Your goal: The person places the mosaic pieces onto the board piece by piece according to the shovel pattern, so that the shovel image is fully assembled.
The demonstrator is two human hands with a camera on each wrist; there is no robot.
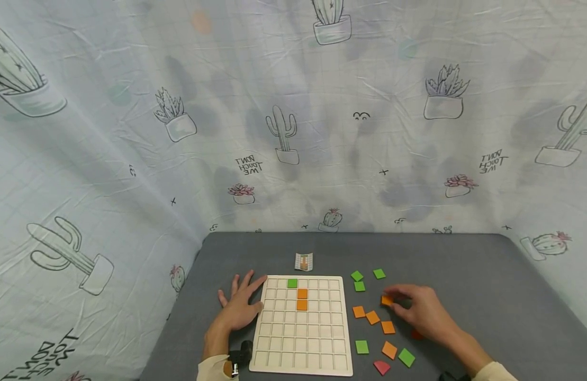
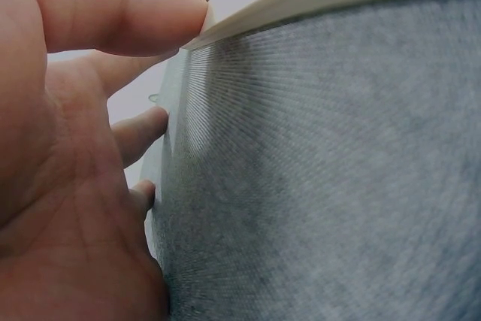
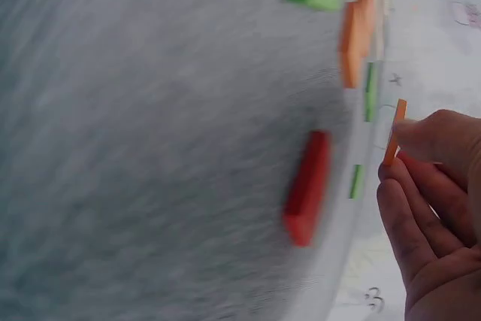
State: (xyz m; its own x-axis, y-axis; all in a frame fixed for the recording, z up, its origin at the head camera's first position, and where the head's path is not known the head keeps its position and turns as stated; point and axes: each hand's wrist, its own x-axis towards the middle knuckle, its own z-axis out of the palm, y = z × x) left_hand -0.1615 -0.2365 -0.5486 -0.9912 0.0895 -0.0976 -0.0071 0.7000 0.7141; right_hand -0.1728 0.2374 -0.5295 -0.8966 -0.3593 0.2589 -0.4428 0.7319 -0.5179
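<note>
A pale grid board (image 1: 279, 344) lies on the grey table. One green square tile (image 1: 292, 283) sits in its top row, and two orange tiles (image 1: 302, 299) lie in the rows just below, one column to the right. My left hand (image 1: 238, 309) rests at the board's upper left edge, fingers spread, its thumb (image 2: 143, 13) touching the rim. To the right of the board my right hand (image 1: 419, 309) pinches an orange square tile (image 3: 394, 133) between thumb and fingers. In the right wrist view this tile stands clear of the table.
Several loose orange tiles (image 1: 388, 327) and green tiles (image 1: 362, 347) lie right of the board. A red quarter-round piece (image 1: 381, 367) is near the front, and another red piece (image 3: 308, 189) lies under my right wrist. Behind the board is a small pattern card (image 1: 304, 262). Printed cloth (image 1: 322, 137) hangs around the table.
</note>
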